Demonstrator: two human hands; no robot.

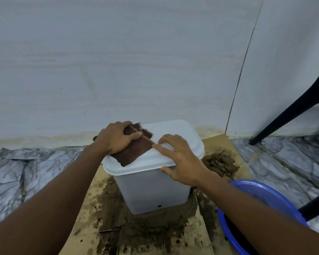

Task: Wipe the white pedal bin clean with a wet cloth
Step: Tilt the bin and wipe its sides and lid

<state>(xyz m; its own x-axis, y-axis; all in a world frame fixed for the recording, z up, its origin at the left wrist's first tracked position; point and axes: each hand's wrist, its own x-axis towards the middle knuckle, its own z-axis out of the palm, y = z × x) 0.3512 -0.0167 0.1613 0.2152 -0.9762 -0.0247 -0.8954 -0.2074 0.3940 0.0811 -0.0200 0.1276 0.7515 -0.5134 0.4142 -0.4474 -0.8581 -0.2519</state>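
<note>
The white pedal bin (151, 190) stands upright on a sheet of cardboard, its lid (175, 133) down. A dark brown cloth (134, 150) lies flat over the lid's left half. My left hand (116, 138) presses down on the cloth near the lid's left edge, fingers spread over it. My right hand (180, 159) rests on the lid's front right edge, its fingers spread on top and its thumb under the rim. The pedal is not visible.
The cardboard (197, 236) is smeared with wet brown mud, with a lump of mud (219, 162) right of the bin. A blue basin (261, 208) sits at the lower right. Black chair legs (287, 111) stand at the right. A pale wall is close behind.
</note>
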